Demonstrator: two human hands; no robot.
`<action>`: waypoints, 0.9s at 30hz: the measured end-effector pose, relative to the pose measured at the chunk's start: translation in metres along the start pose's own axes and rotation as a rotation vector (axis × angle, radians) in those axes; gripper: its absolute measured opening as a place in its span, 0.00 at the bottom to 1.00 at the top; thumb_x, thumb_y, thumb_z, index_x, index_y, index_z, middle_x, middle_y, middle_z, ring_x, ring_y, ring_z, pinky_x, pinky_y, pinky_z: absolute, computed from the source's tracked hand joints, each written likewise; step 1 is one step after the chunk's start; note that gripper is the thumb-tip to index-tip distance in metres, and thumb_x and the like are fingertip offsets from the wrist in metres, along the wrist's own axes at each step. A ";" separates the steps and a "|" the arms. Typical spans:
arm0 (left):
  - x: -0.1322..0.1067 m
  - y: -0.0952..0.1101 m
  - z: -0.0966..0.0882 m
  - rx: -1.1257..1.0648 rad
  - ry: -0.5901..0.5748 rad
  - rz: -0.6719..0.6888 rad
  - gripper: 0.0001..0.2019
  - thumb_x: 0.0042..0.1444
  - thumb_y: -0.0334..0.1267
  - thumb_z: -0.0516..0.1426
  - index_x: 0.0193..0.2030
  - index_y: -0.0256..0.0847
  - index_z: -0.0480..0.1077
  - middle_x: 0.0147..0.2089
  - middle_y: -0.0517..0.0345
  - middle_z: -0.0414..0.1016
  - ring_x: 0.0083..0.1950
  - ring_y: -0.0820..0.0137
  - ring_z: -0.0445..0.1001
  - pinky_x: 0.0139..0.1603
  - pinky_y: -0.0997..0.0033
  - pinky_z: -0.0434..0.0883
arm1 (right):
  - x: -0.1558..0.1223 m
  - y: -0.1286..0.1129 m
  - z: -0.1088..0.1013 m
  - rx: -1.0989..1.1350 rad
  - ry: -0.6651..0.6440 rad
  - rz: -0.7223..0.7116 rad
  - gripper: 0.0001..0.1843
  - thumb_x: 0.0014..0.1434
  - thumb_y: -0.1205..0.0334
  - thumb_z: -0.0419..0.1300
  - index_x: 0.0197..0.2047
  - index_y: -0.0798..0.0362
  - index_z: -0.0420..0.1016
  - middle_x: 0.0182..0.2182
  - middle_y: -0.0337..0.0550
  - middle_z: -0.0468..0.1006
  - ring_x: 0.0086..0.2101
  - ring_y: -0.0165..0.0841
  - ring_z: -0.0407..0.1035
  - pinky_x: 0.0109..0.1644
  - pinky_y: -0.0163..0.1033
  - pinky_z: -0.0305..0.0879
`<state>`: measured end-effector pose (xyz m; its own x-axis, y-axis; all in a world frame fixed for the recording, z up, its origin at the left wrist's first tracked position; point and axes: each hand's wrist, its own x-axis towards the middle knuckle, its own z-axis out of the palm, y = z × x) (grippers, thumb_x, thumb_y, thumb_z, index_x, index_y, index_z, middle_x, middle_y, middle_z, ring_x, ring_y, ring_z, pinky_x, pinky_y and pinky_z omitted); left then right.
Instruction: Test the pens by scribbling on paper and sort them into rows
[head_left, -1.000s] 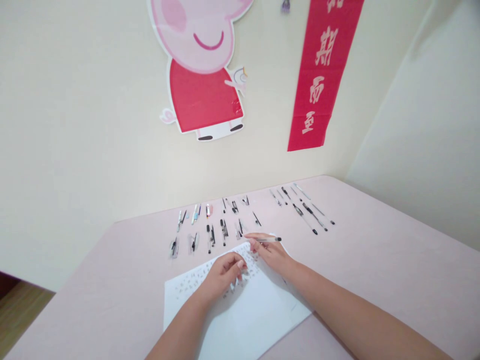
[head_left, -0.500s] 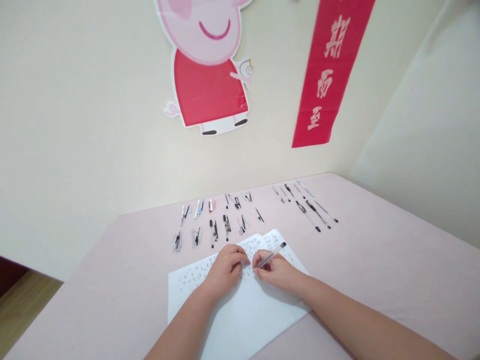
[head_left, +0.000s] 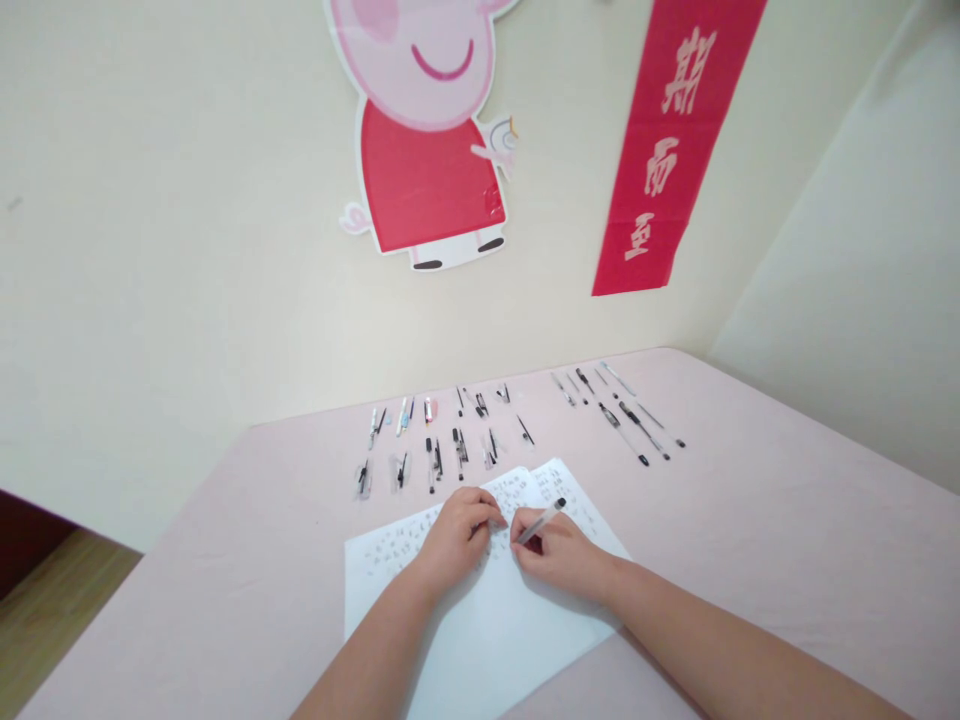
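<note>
White paper sheets lie on the pink table, their upper part covered with rows of small dark handwriting. My right hand is closed around a clear-barrelled pen with a dark end. The pen leans up to the right, and its tip is hidden by my fingers near the paper. Resting on the written area, my left hand lies just left of the right one, holding nothing, its fingers loosely bent and touching the sheet.
Beyond the paper, several groups of pen parts are laid out in rows on the table. More pens and refills lie to the right. A pig cutout and a red banner hang on the wall behind.
The view has shifted slightly, so everything sits a little further right. The pen in my right hand has changed its tilt a little; my left hand stays on the paper.
</note>
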<state>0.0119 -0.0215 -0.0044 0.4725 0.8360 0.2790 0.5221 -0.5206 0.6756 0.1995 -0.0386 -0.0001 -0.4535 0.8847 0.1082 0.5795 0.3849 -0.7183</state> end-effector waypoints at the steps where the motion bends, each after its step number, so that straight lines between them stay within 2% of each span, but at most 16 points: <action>1: 0.000 0.000 0.000 0.000 0.000 -0.004 0.19 0.44 0.21 0.49 0.33 0.42 0.76 0.40 0.55 0.74 0.45 0.66 0.69 0.49 0.63 0.64 | 0.000 0.000 0.000 -0.004 -0.002 -0.002 0.05 0.48 0.70 0.54 0.27 0.52 0.70 0.19 0.33 0.67 0.22 0.27 0.60 0.27 0.31 0.54; 27: 0.000 -0.001 -0.001 -0.004 -0.002 -0.018 0.20 0.45 0.21 0.48 0.34 0.43 0.77 0.40 0.55 0.74 0.46 0.65 0.69 0.50 0.62 0.64 | -0.001 0.001 -0.001 0.032 -0.017 -0.026 0.08 0.45 0.73 0.53 0.26 0.53 0.70 0.19 0.34 0.68 0.22 0.26 0.61 0.28 0.30 0.56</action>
<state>0.0107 -0.0211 -0.0046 0.4641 0.8451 0.2654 0.5277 -0.5044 0.6835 0.2011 -0.0388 -0.0002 -0.4794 0.8699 0.1157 0.5459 0.3989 -0.7368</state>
